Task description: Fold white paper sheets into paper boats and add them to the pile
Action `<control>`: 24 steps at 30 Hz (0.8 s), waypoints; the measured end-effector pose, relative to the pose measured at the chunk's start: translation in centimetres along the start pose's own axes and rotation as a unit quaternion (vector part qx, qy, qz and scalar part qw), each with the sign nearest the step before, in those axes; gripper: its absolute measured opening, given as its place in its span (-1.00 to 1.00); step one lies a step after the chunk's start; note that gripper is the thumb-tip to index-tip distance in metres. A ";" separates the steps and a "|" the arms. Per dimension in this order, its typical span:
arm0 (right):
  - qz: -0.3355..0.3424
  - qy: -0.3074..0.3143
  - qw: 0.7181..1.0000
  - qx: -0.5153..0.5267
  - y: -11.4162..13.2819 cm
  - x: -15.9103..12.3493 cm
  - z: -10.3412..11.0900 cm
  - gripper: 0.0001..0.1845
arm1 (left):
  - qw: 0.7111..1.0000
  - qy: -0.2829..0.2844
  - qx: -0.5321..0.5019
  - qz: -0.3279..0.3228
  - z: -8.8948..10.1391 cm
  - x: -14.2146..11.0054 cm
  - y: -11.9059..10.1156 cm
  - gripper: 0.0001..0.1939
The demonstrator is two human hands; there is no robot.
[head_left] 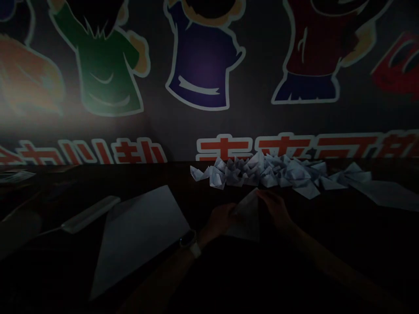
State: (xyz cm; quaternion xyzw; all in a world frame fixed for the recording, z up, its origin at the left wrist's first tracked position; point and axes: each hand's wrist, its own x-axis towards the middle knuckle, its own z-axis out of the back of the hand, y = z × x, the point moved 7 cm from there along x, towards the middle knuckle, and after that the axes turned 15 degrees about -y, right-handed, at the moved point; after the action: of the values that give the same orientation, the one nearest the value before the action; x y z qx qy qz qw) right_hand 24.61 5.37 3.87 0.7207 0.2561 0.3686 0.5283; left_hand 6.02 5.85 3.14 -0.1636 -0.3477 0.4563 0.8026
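A partly folded sheet of white paper (247, 220) is between my two hands, its folded point toward the wall. My left hand (222, 220), with a watch (188, 240) on the wrist, is closed on the paper's left edge. At the upper point, the fingers of my right hand (274, 208) pinch the paper. Just beyond my hands lies a heap of folded white paper boats (262, 171). Dim light hides the finer detail of my fingers.
White paper sheets (144, 231) lie at the left, beside a long pale power strip (91, 214) with a cord. Another sheet (389, 192) rests at the right. Behind the dark table stands a wall (157, 126) with cartoon figures and red lettering. Papers (16, 175) sit at the far left.
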 end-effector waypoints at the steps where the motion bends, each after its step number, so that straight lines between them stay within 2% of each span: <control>1: -0.001 -0.001 1.000 0.003 0.0 0.0 0.0 -0.63 | 1.000 -0.002 0.004 -0.012 0.0 -0.1 -0.1 -0.62; 7: 0.002 -0.001 1.000 0.026 -0.1 0.1 0.1 -0.70 | 0.998 0.006 0.010 -0.064 -0.1 -0.7 -0.3 -0.62; 10: -0.001 -0.003 1.000 0.022 -0.4 0.3 0.1 -0.67 | 0.998 0.003 -0.004 -0.067 0.1 -0.9 -0.7 -0.63; 13: -0.011 -0.011 1.000 0.023 -0.7 0.7 0.2 -0.65 | 0.997 0.020 -0.073 -0.020 -0.1 -0.9 -1.0 -0.64; 15: -0.015 -0.004 1.000 0.025 -0.7 0.7 0.1 -0.64 | 0.989 0.036 -0.144 0.015 -0.3 -0.7 -1.1 -0.57; 17: -0.021 0.022 0.999 0.028 -0.4 0.3 -0.3 -0.66 | 0.975 0.050 -0.213 0.046 -0.6 -0.6 -1.2 -0.50; 20: -0.038 0.071 0.996 0.037 0.1 -0.8 -1.1 -0.68 | 0.950 0.068 -0.292 0.089 -1.2 -0.7 -1.0 -0.51; 24: -0.058 0.113 0.991 0.037 0.7 -2.0 -1.8 -0.71 | 0.937 0.073 -0.320 0.119 -1.4 -1.0 -0.9 -0.51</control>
State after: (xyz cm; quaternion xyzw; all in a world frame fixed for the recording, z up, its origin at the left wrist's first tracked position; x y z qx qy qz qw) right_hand 22.01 4.68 4.32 0.6773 0.3693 0.4065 0.4895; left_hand 7.24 4.63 2.25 -0.4846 -0.3942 0.4001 0.6706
